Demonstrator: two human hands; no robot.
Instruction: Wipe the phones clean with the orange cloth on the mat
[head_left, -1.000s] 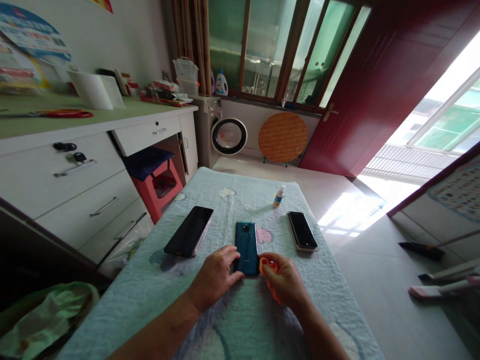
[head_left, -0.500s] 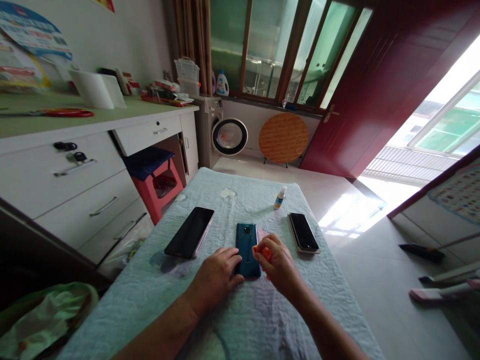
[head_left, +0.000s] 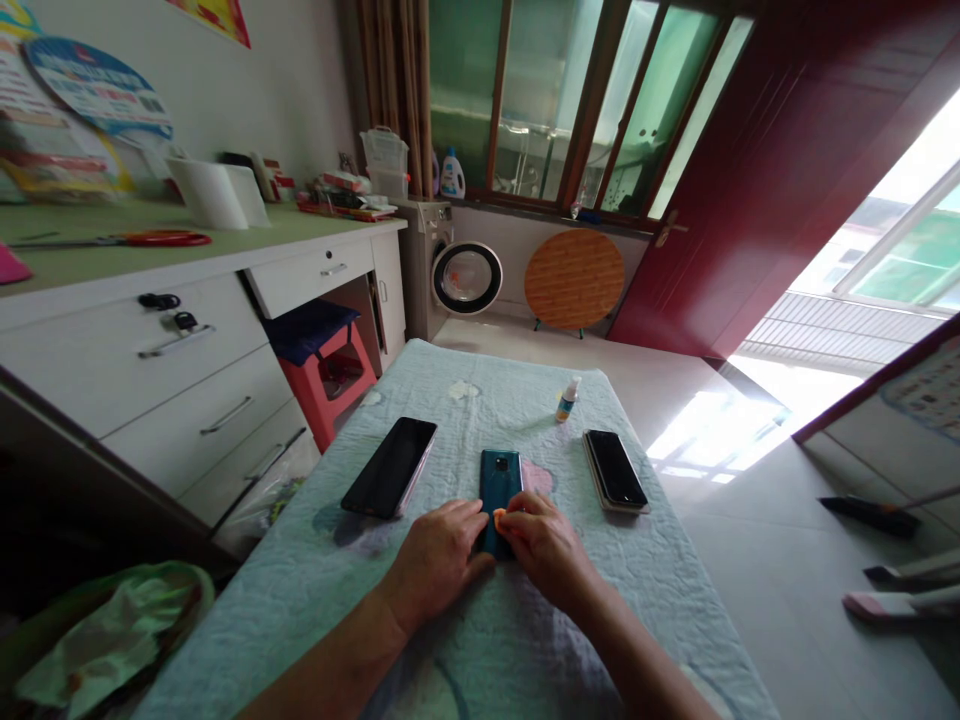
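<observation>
A teal phone (head_left: 500,483) lies back up on the cloth-covered table (head_left: 480,405), its camera end pointing away from me. My left hand (head_left: 442,545) rests along the phone's left edge, thumb and fingers touching its side. Pinched in my right hand (head_left: 546,545) is a small orange cloth (head_left: 499,519), pressed on the phone's back. To the left lies a larger black phone (head_left: 391,466), and to the right a smaller black phone (head_left: 616,468) on a pale case. A small spray bottle (head_left: 568,400) stands behind them.
A red stool (head_left: 336,385) stands left of the table beside the white drawers (head_left: 187,390). Scissors (head_left: 166,239) and a paper roll (head_left: 206,190) are on the counter. A bin (head_left: 112,630) sits at the lower left. Beyond are an open washing machine (head_left: 424,260) and a round wooden board (head_left: 574,279).
My right hand has moved left with the orange cloth, from the teal phone's right edge onto the middle of its back. My left hand stays at the phone's left edge. The view has shifted slightly.
</observation>
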